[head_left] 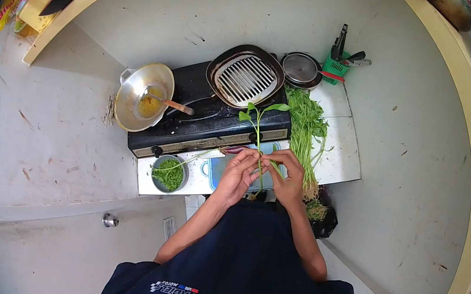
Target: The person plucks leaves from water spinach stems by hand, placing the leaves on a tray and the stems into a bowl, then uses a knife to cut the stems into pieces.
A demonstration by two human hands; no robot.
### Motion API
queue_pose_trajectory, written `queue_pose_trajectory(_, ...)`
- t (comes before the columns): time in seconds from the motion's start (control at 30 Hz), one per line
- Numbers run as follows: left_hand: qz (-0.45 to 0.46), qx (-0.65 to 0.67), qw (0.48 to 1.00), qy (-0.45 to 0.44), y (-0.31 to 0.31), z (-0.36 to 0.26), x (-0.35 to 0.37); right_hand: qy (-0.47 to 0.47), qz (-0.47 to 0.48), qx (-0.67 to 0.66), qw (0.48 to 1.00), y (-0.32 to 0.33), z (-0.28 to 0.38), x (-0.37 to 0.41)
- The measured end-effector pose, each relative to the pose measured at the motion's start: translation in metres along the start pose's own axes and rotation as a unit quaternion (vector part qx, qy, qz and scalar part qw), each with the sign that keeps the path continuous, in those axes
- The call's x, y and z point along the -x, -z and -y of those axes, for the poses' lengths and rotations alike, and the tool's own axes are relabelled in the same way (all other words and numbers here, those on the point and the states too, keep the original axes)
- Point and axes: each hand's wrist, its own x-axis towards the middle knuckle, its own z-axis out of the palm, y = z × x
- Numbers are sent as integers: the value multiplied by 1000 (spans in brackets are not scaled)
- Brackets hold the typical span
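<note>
In front of my chest I hold a leafy green stem (pixel 259 131) upright, its leaves spread at the top. My left hand (pixel 236 176) pinches it from one side, fingers closed. The fingers of my right hand (pixel 288 181) are also closed on the stem, close to my left fingertips. Below both hands lies a blue tray or board (pixel 217 171), partly covered by them. A bunch of long-stemmed greens (pixel 307 133) rests to the right, roots toward me. To the left stands a grey bowl (pixel 184 181) of picked green leaves (pixel 168 175).
A black gas stove (pixel 190 126) carries a wok (pixel 124 100) with a wooden-handled ladle (pixel 176 106) and a grill pan (pixel 218 61). Behind the greens are a strainer (pixel 300 67) and a green utensil basket (pixel 335 71). A black bag (pixel 330 222) with root scraps sits lower right.
</note>
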Motion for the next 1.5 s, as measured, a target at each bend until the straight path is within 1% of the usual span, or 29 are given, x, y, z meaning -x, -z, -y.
queue_pose_trajectory(0.07,-1,8,1000,2,-1,0,3,-9,-3,-25,1000,-2,-1,2)
queue_pose_trajectory(0.17,6,40,999,14,2,5,-1,-1,-8,-17,1000,-2,-4,1)
queue_pose_trajectory(0.27,-10,60,998,26,1,5,-1,35,-20,-15,999,-6,-10,0)
queue_pose_trajectory(0.37,-32,84,995,41,-2,4,-1,31,-9,-12,999,-5,-12,0)
queue_pose_trajectory(0.47,-89,136,986,22,10,-3,-9,27,-23,8,999,-3,-9,2)
queue_pose_trajectory(0.57,-117,106,986,-60,12,-23,-10,56,-43,15,997,6,-32,2)
queue_pose_trajectory(0.67,-144,51,980,-130,29,-29,-8,-122,-58,42,990,19,-61,4)
queue_pose_trajectory(0.77,-164,26,975,-148,40,-31,-2,-199,6,110,974,25,-106,17)
queue_pose_trajectory(0.8,-168,24,974,-150,42,-31,0,-222,9,3,975,21,-152,34)
queue_pose_trajectory(0.9,-183,9,971,-153,43,-30,6,-247,60,-15,967,11,-192,53)
queue_pose_trajectory(1.0,-185,-6,970,-157,46,-27,12,-238,91,88,963,-3,-229,59)
queue_pose_trajectory(1.1,-183,-24,970,-157,48,-26,16,-181,80,214,957,-12,-239,49)
queue_pose_trajectory(1.2,-187,-40,970,-152,40,-30,22,-201,116,294,927,-20,-250,40)
queue_pose_trajectory(1.3,-185,-51,970,-150,37,-33,24,-194,127,339,912,-24,-248,40)
queue_pose_trajectory(1.4,-172,-48,972,-150,40,-33,23,-201,154,357,899,-25,-247,40)
queue_pose_trajectory(1.5,-164,-60,975,-142,42,-31,21,-189,145,365,900,-25,-243,44)
